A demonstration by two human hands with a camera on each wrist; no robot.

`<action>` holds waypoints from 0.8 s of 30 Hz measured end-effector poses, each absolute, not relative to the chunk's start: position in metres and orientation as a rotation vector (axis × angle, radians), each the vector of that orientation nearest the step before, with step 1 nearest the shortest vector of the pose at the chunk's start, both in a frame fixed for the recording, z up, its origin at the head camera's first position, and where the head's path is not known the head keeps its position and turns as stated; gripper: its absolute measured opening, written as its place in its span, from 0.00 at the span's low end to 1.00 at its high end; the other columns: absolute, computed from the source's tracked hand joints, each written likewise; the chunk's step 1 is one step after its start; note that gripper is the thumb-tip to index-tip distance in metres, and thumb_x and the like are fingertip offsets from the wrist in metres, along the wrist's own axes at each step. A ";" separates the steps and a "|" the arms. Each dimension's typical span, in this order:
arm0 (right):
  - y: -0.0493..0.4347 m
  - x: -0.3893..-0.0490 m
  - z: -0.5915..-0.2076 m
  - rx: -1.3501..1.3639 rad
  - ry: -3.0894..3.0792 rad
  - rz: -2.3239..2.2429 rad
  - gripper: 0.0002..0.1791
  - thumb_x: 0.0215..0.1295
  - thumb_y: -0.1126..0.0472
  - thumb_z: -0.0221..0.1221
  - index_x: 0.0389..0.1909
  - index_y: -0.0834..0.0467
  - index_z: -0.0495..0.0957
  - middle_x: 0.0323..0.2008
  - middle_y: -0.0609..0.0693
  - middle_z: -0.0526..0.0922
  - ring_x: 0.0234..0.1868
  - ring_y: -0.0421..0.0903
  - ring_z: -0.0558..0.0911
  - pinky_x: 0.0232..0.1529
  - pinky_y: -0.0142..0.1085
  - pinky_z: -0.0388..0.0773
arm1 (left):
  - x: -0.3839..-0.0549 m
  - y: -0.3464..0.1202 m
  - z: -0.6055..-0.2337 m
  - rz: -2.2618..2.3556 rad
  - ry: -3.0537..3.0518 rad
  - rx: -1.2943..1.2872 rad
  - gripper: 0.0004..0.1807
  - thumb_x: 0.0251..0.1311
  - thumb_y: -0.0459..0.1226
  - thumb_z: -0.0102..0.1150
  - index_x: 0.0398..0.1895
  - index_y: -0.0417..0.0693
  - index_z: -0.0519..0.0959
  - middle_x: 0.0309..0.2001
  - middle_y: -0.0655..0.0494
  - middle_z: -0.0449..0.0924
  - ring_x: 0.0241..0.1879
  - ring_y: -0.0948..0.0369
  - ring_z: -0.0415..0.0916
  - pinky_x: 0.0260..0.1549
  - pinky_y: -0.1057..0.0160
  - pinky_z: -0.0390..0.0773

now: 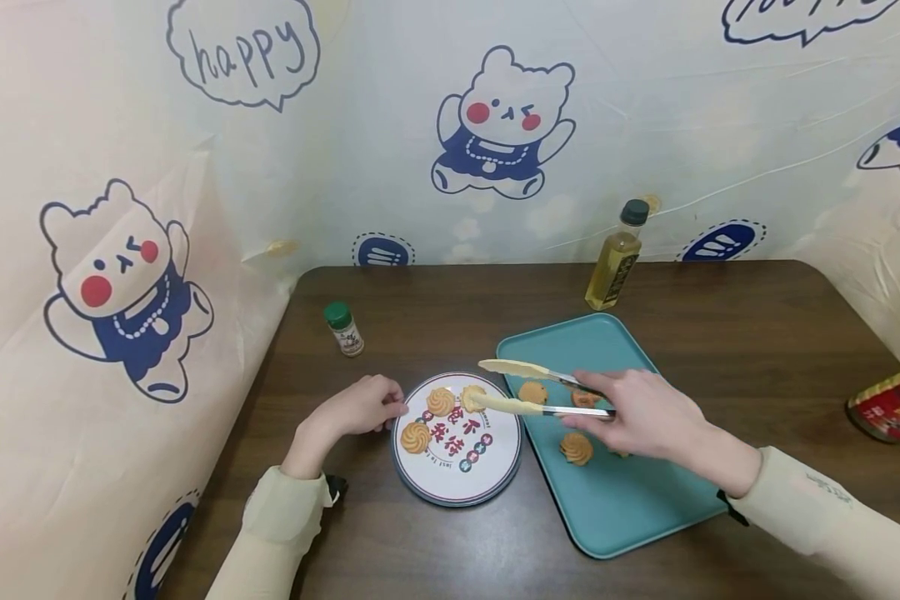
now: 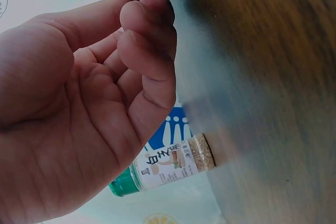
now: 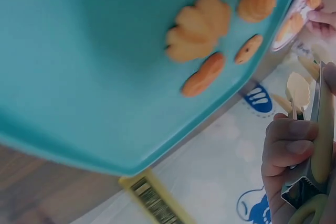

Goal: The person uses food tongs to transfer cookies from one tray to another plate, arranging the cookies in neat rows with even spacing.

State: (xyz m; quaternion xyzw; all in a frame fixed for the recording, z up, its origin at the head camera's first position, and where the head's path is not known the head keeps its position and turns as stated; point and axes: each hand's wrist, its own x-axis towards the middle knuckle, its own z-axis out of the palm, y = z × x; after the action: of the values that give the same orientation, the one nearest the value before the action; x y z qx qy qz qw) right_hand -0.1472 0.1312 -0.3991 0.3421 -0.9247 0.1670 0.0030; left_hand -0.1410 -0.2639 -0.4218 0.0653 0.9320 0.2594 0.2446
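Note:
My left hand (image 1: 367, 404) pinches the left rim of a round white plate (image 1: 465, 487) with red lettering. In the left wrist view, the fingers are curled and a sliver of the rim shows between thumb and fingertips. Three swirl-shaped cookies (image 1: 415, 437) sit at the plate's upper left. Over the plate's upper right reach the cream-tipped tongs (image 1: 513, 406), held in my right hand (image 1: 637, 414). The tongs' arms stand apart, and the lower tip overlaps one cookie; contact cannot be told. Several more cookies (image 1: 576, 448) lie on the teal tray (image 1: 652, 508), partly under the right hand.
A green-capped seasoning jar (image 1: 345, 330) stands behind the left hand. Behind the tray is an oil bottle (image 1: 617, 265), near the table's back edge. A red can (image 1: 891, 404) is at the far right. Printed cloth (image 1: 390, 150) hangs around the brown table (image 1: 435, 304).

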 end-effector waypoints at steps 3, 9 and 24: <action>0.144 -0.148 -0.399 1.041 -2.927 0.504 0.35 0.62 0.31 0.59 0.56 0.56 0.80 0.18 0.34 0.70 0.13 0.30 0.64 0.14 0.31 0.61 | -0.141 -0.264 -0.422 0.709 2.542 0.181 0.04 0.68 0.37 0.62 0.36 0.46 0.81 0.23 0.53 0.77 0.21 0.58 0.72 0.27 0.62 0.74; 0.164 -0.149 -0.401 0.988 -2.960 0.451 0.37 0.63 0.32 0.60 0.57 0.59 0.80 0.14 0.35 0.67 0.11 0.32 0.63 0.12 0.32 0.59 | -0.141 -0.264 -0.422 0.701 2.542 0.170 0.04 0.67 0.38 0.62 0.36 0.47 0.81 0.23 0.53 0.77 0.21 0.58 0.73 0.27 0.62 0.74; 0.182 -0.150 -0.412 0.963 -2.996 0.360 0.40 0.61 0.28 0.58 0.56 0.60 0.80 0.17 0.36 0.72 0.16 0.33 0.66 0.15 0.33 0.62 | -0.140 -0.264 -0.420 0.714 2.544 0.180 0.04 0.67 0.37 0.62 0.35 0.46 0.81 0.23 0.53 0.76 0.22 0.58 0.73 0.28 0.62 0.74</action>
State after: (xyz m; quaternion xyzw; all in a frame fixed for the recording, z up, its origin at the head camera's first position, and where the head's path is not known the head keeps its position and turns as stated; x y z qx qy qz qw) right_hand -0.1496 0.1822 -0.4117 0.3039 -0.9458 0.1137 -0.0126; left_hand -0.1397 -0.2637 -0.4198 0.0658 0.9316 0.2613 0.2441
